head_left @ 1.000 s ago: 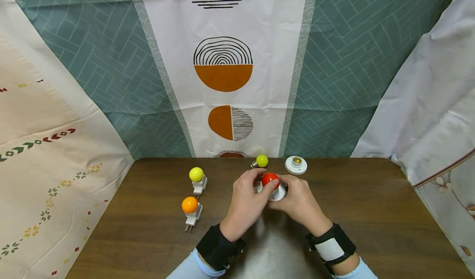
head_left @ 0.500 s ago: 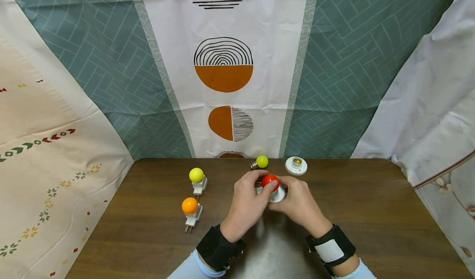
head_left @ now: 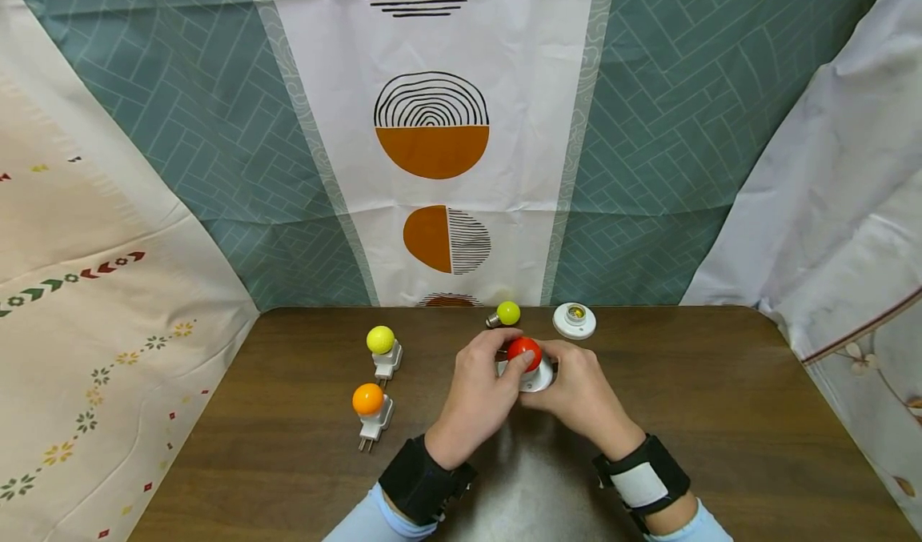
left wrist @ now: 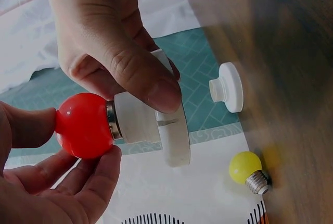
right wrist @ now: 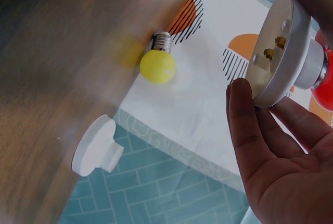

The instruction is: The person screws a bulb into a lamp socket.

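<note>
Between my two hands is a red bulb (left wrist: 86, 125), its metal collar meeting the neck of a round white lamp holder (left wrist: 174, 146). My left hand (head_left: 481, 386) grips the red globe with thumb and fingertips. The lamp holder's flat base is pinched in my right hand (head_left: 582, 386), held off the table. Two brass screws show on its underside in the right wrist view. The metal cap's depth inside the neck cannot be told. Just beyond my hands lie a loose yellow bulb (head_left: 508, 313) and a second white lamp holder (head_left: 575, 321) with a bare socket.
On the left of the brown table (head_left: 288, 478) lie two white plug adapters, one bearing a yellow bulb (head_left: 380, 339), the other an orange bulb (head_left: 368, 399). A patterned cloth (head_left: 648, 126) hangs behind the table's far edge.
My left thumb has slid slightly down and leftward over the red bulb. The right hand keeps its place on the lamp holder.
</note>
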### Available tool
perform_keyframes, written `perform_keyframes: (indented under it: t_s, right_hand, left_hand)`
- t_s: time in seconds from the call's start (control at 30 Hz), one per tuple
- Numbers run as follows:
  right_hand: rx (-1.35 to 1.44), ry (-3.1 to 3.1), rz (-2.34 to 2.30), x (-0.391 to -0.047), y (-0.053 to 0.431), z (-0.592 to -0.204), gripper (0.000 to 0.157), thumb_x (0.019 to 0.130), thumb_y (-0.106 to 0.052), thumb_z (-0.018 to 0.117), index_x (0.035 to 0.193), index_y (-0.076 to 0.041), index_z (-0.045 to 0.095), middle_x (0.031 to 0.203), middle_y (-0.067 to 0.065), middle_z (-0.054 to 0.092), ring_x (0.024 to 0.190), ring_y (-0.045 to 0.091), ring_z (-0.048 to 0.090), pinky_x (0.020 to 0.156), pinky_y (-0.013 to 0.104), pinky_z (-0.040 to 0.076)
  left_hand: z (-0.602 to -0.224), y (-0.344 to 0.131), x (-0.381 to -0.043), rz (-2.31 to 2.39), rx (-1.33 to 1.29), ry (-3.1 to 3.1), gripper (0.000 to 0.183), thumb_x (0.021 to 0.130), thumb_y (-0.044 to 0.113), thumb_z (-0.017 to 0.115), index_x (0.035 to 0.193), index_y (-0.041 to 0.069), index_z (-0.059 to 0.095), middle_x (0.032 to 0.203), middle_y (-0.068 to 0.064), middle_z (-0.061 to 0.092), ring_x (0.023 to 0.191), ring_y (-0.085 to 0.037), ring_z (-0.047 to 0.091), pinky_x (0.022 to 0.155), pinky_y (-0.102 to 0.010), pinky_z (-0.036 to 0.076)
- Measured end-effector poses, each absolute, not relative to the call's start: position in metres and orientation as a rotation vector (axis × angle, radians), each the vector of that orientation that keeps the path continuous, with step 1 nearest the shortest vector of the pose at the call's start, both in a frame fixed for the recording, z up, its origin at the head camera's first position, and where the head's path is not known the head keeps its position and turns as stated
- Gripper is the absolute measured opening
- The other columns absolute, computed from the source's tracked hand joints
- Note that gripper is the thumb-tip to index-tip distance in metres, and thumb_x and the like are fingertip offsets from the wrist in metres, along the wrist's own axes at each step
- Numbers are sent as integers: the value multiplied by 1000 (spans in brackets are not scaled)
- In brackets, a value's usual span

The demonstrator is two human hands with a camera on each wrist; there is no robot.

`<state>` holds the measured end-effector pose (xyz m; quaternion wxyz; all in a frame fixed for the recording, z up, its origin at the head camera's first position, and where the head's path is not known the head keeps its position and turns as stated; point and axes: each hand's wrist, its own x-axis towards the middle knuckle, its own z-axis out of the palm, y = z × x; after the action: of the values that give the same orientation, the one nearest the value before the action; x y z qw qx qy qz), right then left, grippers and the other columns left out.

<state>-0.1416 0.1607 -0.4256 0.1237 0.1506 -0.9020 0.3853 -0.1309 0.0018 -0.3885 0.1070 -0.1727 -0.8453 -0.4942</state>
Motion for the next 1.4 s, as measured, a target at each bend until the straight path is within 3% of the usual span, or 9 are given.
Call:
perform_keyframes:
  t_s: [0.3, 0.73, 1.0, 1.4]
  right_hand:
    - [436, -2647, 1129, -141, 160, -425, 60, 57, -36, 87, 108, -14, 65, 98, -8, 62, 85, 6, 57, 74, 24, 48]
    - [442, -2638, 1099, -143, 161, -425, 59, 56, -35, 86, 106, -13, 65, 95, -8, 61, 81, 6, 57, 71, 24, 49]
    - [486, -2635, 1108, -142, 161, -425, 60, 52, -32, 87, 104, -14, 66, 93, -8, 62, 79, 5, 57, 70, 22, 48]
    - [461, -2612, 1120, -143, 161, -426, 58, 54, -34, 87, 105, -15, 66, 94, -10, 62, 81, 4, 57, 72, 24, 48]
  left_hand:
    - [-390, 2, -130, -1446, -520, -2464, 35, 83, 34, 70, 112, 16, 60, 103, 8, 57, 90, -6, 53, 76, -22, 45]
    - [-387, 1, -131, -1446, -591, -2472, 33, 83, 24, 70, 114, 13, 61, 106, 7, 58, 91, -6, 54, 78, -22, 45]
    - [-384, -4, -132, -1453, -728, -2540, 33, 87, 16, 65, 119, 12, 58, 114, 5, 56, 99, -6, 51, 86, -23, 43]
    - [-386, -5, -131, -1466, -662, -2503, 42, 84, 27, 68, 122, 14, 57, 115, 5, 56, 98, -6, 53, 83, -25, 44]
